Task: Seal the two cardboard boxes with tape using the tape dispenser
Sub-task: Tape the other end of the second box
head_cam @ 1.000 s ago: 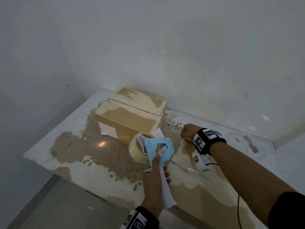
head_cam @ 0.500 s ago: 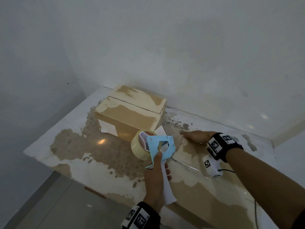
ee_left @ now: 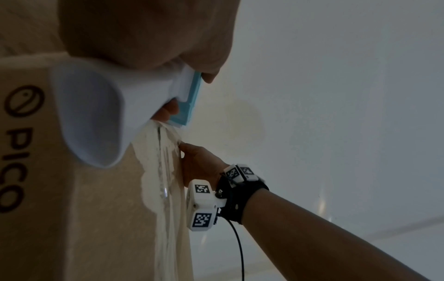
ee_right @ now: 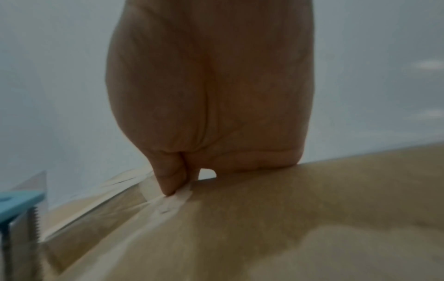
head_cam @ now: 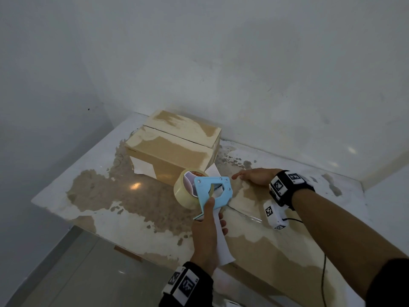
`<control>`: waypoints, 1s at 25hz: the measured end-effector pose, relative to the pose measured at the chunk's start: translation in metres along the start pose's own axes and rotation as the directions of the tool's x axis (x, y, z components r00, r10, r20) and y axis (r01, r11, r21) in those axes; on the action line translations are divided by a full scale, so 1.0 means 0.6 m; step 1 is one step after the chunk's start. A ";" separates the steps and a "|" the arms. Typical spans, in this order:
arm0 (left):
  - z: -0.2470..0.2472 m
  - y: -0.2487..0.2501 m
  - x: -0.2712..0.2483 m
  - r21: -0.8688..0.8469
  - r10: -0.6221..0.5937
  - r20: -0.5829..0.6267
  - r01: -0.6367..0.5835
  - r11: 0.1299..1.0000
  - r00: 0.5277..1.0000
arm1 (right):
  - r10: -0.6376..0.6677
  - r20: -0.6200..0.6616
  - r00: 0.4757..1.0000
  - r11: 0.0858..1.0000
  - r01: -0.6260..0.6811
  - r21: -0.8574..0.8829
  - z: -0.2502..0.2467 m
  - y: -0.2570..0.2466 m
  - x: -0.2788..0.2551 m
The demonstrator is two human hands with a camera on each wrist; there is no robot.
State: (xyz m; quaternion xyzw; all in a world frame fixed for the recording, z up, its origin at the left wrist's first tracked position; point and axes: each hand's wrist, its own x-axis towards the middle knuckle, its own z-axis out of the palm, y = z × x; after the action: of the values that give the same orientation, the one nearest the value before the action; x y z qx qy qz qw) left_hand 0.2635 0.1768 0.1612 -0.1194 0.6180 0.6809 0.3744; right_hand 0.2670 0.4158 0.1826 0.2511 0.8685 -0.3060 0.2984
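My left hand [head_cam: 208,229] grips the white handle of the blue tape dispenser [head_cam: 213,189], whose clear tape roll [head_cam: 183,191] faces left. The dispenser stands at the left end of a large cardboard box [head_cam: 276,251] in the foreground. A clear tape strip [head_cam: 243,214] runs from it to the right along the box top. My right hand [head_cam: 254,176] lies flat on that box, fingers straight. In the right wrist view its thumb [ee_right: 168,182] presses the tape strip [ee_right: 168,201] down. A smaller cardboard box [head_cam: 168,149] stands behind, its top flaps closed with a bare seam.
Both boxes sit on a white table [head_cam: 110,196] with brown patches, set into a corner of white walls. The table's front edge drops to a grey floor [head_cam: 66,273] at the lower left. A black cable [head_cam: 324,273] hangs from my right wrist.
My right hand has gone from curled to flat, fingers stretched out on the large box. The dispenser in my left hand has barely moved.
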 end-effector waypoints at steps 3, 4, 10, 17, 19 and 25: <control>0.001 0.003 -0.002 -0.001 0.004 0.008 -0.004 1.000 1.000 | -0.046 -0.147 0.988 0.994 0.059 0.087 0.009 0.014 0.008; 0.001 0.003 -0.003 0.003 0.009 0.014 -0.009 1.000 1.000 | -0.057 -0.216 0.975 0.990 0.083 0.115 0.015 0.021 0.009; -0.011 -0.002 -0.002 0.016 0.014 0.068 -0.015 1.000 0.998 | -0.082 -0.311 0.947 0.985 0.124 0.118 0.040 0.017 0.013; -0.092 -0.024 -0.032 -0.046 -0.037 0.139 0.043 0.998 0.990 | -0.120 -0.290 0.949 0.988 0.144 0.063 0.046 0.004 0.006; -0.127 -0.034 -0.046 -0.060 -0.082 0.134 0.090 0.994 0.988 | -0.122 -0.275 0.954 0.989 0.140 0.049 0.043 0.002 0.009; -0.203 -0.069 -0.081 -0.086 -0.133 0.139 0.146 0.986 0.981 | -0.087 -0.292 0.953 0.994 0.105 0.044 0.046 0.006 0.016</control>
State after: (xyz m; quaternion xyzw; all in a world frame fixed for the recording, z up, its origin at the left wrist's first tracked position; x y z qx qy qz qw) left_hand 0.2875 0.0440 0.1353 -0.1348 0.5485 0.6882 0.4555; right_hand 0.2727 0.4019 0.1573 0.2593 0.9045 -0.3056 0.1455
